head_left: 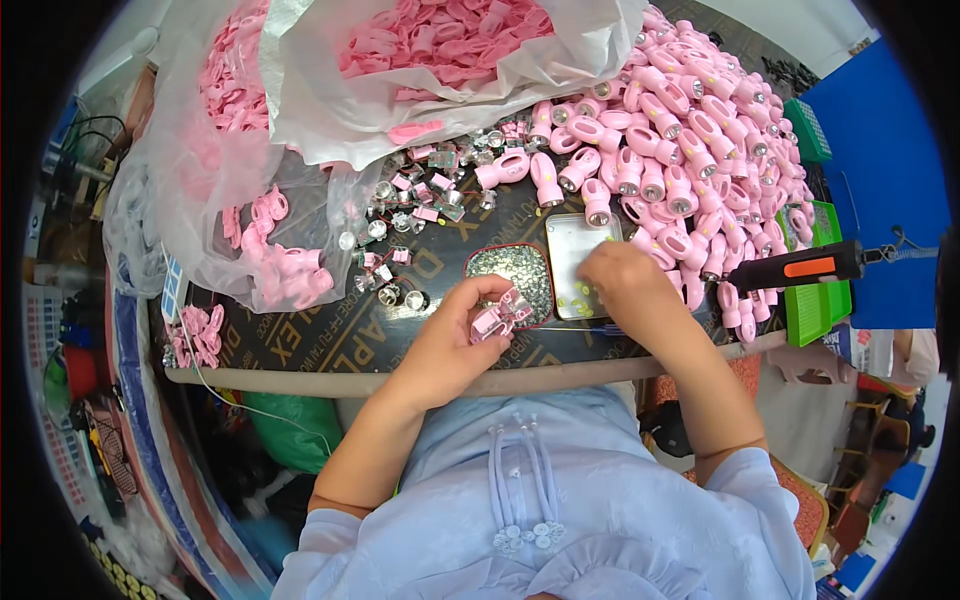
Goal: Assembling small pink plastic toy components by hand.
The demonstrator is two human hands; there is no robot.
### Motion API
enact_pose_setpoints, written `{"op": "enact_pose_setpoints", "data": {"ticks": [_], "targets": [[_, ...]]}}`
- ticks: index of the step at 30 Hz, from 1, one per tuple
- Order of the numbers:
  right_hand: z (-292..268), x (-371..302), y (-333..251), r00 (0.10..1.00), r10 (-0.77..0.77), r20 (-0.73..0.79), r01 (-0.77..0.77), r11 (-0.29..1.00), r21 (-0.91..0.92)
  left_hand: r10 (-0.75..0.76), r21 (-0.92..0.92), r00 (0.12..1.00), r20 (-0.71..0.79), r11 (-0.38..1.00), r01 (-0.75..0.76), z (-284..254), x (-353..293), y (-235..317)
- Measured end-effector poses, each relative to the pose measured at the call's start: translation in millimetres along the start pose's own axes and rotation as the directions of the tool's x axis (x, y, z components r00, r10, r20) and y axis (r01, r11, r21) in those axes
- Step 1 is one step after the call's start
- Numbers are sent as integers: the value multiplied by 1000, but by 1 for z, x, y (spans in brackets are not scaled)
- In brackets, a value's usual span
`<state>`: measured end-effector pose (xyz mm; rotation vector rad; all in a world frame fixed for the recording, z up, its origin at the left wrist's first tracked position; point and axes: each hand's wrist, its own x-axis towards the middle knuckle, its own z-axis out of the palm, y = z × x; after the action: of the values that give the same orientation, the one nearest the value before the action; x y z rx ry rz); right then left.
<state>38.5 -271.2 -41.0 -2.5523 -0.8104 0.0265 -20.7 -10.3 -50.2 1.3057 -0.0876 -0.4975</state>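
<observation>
My left hand [447, 338] is closed round a pink flashlight shell [489, 321] with a clear lamp part in it, near the table's front edge. Over the metal tray [566, 232] my right hand [630, 290] has its fingers pinched together and pointing down. Whatever sits between those fingertips is hidden. Small yellow-green pieces [572, 303] lie in that tray below the fingers. Between my hands stands a red-rimmed dish [548, 262] full of tiny metal parts, probably screws.
Finished-looking pink flashlights [690, 140] are heaped at the right. Loose lamp units [425, 195] lie left of centre, behind my left hand. Bags of pink shells [450, 45] fill the back left. A black electric screwdriver [800, 268] hangs at the right, beside green baskets [815, 310].
</observation>
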Motion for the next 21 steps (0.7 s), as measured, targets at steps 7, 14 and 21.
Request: {"op": "enact_pose_setpoints", "data": {"ticks": [7,14,21], "targets": [[-2,7,8,973,126,-192,-121,992,35,9,-79,985,-172,997,-23,-11,-4,4],[-5,13,1,986,-17,-165,5,997,-71,7,-205,983,-181,978,-44,-14,-4,4],[6,14,3,994,-101,-52,93,987,-129,-19,-220,983,-181,975,-21,-15,-4,5]]}}
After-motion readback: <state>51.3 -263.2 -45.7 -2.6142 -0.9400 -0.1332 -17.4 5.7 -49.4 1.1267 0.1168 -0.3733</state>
